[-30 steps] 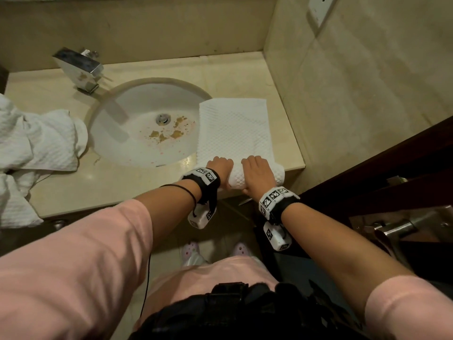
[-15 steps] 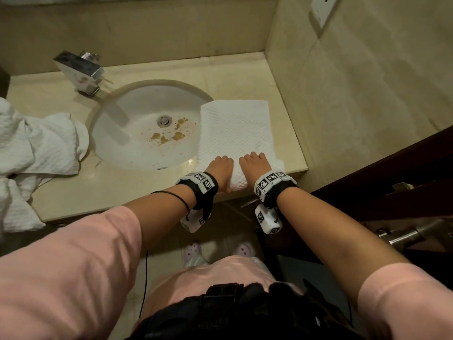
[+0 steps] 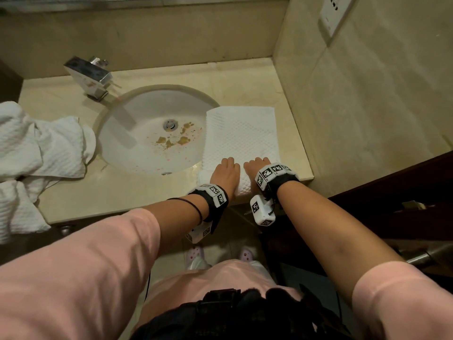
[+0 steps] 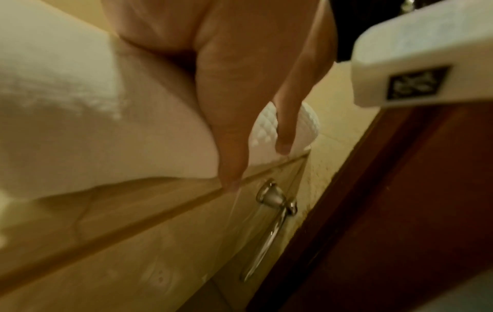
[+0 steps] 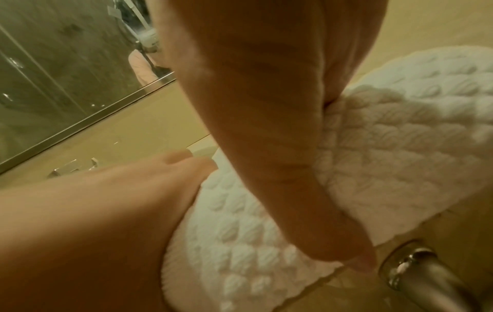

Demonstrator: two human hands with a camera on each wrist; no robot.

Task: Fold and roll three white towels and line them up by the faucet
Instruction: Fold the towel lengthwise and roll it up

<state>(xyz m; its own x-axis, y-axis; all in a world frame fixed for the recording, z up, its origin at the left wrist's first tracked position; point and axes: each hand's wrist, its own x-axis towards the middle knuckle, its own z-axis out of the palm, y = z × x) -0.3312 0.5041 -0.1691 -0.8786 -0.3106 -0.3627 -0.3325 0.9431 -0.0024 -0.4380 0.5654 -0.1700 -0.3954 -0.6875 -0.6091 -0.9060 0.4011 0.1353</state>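
Surface (image 3: pixel 245 77): beige. Spare towels (image 3: pixel 36 153): heaped at 9 o'clock, unrolled. Folded towel (image 3: pixel 241 133): laid at 3 o'clock of basin, roll advanced since a second before; first roll judged underway. Left hand (image 3: pixel 224 174), right hand (image 3: pixel 256 165): pressed flat, fingers extended, on the roll.

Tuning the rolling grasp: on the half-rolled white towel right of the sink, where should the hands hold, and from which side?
Probably on the rolled part at the counter's near edge, coming from above on the person's side. The roll is a soft cylinder lying crosswise, its flat tail running away toward the wall. Left hand and right hand sit side by side on it, palms on top.
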